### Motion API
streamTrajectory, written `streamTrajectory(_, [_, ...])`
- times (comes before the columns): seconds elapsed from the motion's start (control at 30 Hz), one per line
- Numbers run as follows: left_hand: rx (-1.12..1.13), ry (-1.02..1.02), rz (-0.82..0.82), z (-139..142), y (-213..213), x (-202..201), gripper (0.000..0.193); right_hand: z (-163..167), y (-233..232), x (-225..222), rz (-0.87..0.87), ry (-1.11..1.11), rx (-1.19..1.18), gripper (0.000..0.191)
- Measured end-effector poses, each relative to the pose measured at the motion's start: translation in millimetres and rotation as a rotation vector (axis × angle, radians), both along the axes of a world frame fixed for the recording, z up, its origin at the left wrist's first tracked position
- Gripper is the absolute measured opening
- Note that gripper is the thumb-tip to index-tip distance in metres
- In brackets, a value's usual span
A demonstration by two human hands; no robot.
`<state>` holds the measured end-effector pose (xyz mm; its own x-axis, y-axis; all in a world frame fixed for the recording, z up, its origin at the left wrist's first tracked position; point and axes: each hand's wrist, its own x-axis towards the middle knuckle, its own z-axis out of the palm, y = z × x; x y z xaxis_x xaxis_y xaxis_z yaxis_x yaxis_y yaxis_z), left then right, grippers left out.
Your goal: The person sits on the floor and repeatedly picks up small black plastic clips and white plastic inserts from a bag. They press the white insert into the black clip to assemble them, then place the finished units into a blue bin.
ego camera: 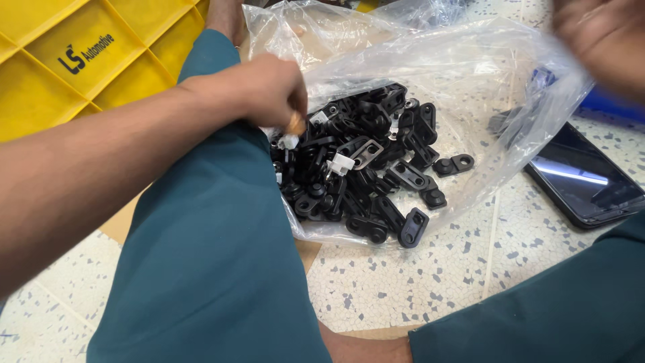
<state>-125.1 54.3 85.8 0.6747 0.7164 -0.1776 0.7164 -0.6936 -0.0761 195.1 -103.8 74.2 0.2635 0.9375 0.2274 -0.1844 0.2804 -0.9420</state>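
Observation:
A clear plastic bag (470, 74) lies open on the speckled floor, holding a heap of several small black plastic brackets (369, 168) with a few white clips (341, 163) among them. My left hand (265, 91) reaches over my teal-clad leg (208, 255) into the left side of the bag, its fingers closed around a small white clip (289, 140) at the edge of the heap. My right hand (601, 37) is blurred at the top right corner, above the bag's far edge; whether it holds anything is unclear.
A yellow plastic crate (80, 54) stands at the upper left. A dark phone (581, 178) lies on the speckled floor (416, 282) to the right of the bag. Something blue (611, 104) sits behind the phone. My other teal-clad leg (557, 316) fills the lower right.

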Motion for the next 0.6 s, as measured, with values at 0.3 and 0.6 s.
streamTrajectory(0.3, [-0.176, 0.161, -0.021, -9, 9, 7, 0.031, -33, 19, -83, 0.273, -1.297, -0.404, 0.055])
streamTrajectory(0.6, [-0.948, -0.922, 0.432, 16, -35, 48, 0.033, -40, 3, -105, 0.439, -1.451, -0.345, 0.06])
